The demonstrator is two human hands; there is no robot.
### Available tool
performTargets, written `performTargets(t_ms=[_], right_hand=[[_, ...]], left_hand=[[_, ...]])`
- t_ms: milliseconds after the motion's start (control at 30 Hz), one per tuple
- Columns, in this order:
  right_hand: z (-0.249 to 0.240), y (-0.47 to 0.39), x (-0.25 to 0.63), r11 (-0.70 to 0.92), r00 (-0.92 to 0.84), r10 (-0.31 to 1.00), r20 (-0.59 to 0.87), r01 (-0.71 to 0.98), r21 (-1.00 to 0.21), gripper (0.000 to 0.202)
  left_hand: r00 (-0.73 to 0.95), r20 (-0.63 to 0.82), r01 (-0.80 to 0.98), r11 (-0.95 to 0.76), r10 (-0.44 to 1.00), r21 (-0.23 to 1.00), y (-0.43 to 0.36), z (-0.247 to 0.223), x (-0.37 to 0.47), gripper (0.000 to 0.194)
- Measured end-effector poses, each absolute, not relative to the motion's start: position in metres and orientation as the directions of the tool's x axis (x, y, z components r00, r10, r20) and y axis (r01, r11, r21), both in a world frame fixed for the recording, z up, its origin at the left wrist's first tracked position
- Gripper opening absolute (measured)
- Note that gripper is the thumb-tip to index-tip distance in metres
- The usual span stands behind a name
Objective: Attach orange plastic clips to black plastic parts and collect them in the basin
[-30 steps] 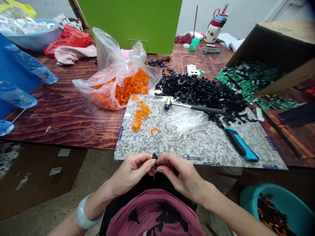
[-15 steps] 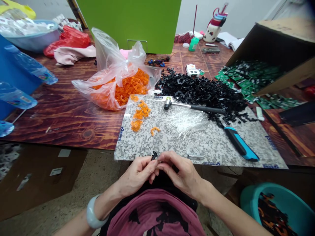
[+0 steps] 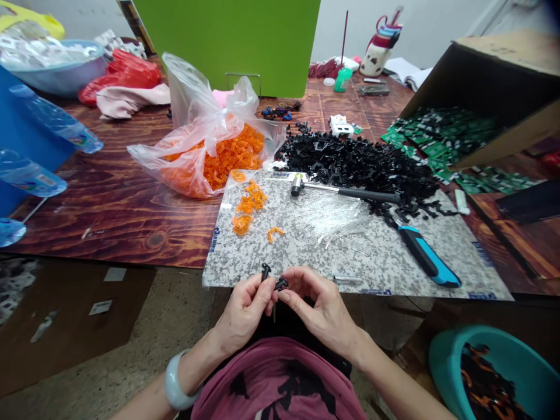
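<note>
Just off the front edge of the speckled board (image 3: 306, 265), my left hand (image 3: 245, 309) pinches a small black part (image 3: 266, 271). My right hand (image 3: 321, 303) meets it, thumb and index finger closed at a second black piece (image 3: 281, 284) between the hands. A thin pin points down below my left fingers. On the board lie small orange clips (image 3: 251, 198), a single orange clip (image 3: 275, 234), a heap of clear thin pins (image 3: 328, 217), a small hammer (image 3: 350, 191) and a blue-black handled tool (image 3: 429, 255).
Behind the board are a heap of black parts (image 3: 359, 160) and a plastic bag of orange pieces (image 3: 214, 157). A box of green circuit boards (image 3: 516, 76) stands right. Below right is a teal bucket (image 3: 450, 361); plastic bottles (image 3: 56, 119) are at left.
The black parts now show more between my hands, with two heads visible and a pin pointing down. My left hand and forearm have shifted slightly right.
</note>
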State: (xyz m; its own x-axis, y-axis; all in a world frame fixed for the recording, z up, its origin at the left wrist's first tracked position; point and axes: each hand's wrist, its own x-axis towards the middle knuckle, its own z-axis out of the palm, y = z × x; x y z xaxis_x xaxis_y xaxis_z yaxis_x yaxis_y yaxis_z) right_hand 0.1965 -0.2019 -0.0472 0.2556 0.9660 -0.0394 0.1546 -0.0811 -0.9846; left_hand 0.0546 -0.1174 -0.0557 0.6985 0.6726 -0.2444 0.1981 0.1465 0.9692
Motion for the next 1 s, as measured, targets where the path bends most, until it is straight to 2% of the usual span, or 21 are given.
performTargets(t_ms=[300,533,833,1000], right_hand=[[-0.048,-0.203,0.197,-0.13,0.275,0.956,-0.103,0.08,-0.988,0.023],[-0.047,-0.203,0.198,-0.188,0.25,0.949,-0.194,-0.05,-0.981,0.023],[-0.039,-0.203,0.209,-0.258,0.07,0.96,-0.27,-0.147,-0.955,0.022],[-0.043,-0.202,0.211,-0.247,0.082,0.964,-0.253,-0.071,-0.966,0.021]], left_hand=[[0.712,-0.208,0.21,0.079,0.67,0.974,-0.118,-0.058,0.054,0.036],[0.75,-0.163,0.265,-0.066,0.641,0.962,-0.118,-0.053,0.055,0.036],[0.821,-0.108,0.284,-0.237,0.561,0.929,-0.117,-0.052,0.054,0.033],[0.844,-0.092,0.285,-0.297,0.529,0.911,-0.115,-0.055,0.055,0.033]])
